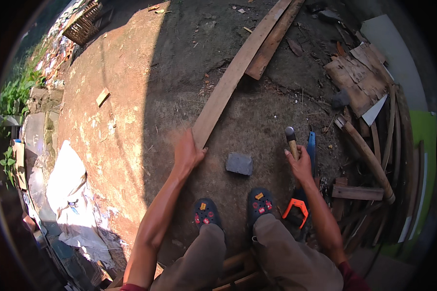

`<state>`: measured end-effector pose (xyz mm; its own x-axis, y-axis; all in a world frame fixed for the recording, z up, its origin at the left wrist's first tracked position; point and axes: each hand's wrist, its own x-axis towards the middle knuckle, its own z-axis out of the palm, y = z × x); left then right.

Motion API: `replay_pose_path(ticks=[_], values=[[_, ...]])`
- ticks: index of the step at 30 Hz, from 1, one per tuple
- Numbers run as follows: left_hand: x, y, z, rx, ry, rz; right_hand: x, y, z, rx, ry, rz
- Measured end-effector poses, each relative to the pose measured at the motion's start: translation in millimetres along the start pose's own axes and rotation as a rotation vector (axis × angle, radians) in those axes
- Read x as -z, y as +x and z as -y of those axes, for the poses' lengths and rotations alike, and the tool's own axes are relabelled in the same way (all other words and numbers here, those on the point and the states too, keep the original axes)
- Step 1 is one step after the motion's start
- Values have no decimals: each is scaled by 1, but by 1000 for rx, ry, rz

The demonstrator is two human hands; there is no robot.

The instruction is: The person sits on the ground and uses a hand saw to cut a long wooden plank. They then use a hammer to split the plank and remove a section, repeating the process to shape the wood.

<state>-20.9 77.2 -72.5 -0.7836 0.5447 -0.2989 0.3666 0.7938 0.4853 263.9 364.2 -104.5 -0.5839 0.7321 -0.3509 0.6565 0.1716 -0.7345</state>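
My left hand (187, 153) grips the near end of a long wooden plank (233, 75), which slants away up to the far right. In my right hand (302, 165) is a hammer (292, 138), held by its wooden handle with the rounded metal head pointing up. A grey stone block (239, 164) lies on the ground between my hands, just ahead of my shoes. Beside my right forearm lies a handsaw with a blue blade (311, 148) and an orange and black handle (296, 211); my arm partly covers it.
A second board (275, 41) lies under the plank. To the right are a long-handled tool (366, 155), scrap wood (357, 194) and broken sheets (357, 80). A white sack (70, 189) sits at the left. A small wood piece (102, 97) lies in sunlight.
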Motion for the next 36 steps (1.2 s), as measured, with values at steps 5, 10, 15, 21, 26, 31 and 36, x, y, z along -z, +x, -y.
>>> replay_pose_path(ticks=[5,10,15,21,26,31,36], values=[[-7,-87,17,68,35,-11,-5,-28,82,-74,494,252],[9,-169,55,123,136,2,-8,-34,93,234,686,123],[27,-225,96,182,240,31,-5,-25,75,148,525,77],[34,-167,71,19,160,-61,-21,-25,71,-29,494,62],[-2,-48,21,-164,-83,-162,-34,-1,59,39,345,44],[-30,24,7,-114,-103,-237,-37,36,65,-39,261,119],[-29,32,-10,-6,-155,-57,-31,60,51,-62,262,81]])
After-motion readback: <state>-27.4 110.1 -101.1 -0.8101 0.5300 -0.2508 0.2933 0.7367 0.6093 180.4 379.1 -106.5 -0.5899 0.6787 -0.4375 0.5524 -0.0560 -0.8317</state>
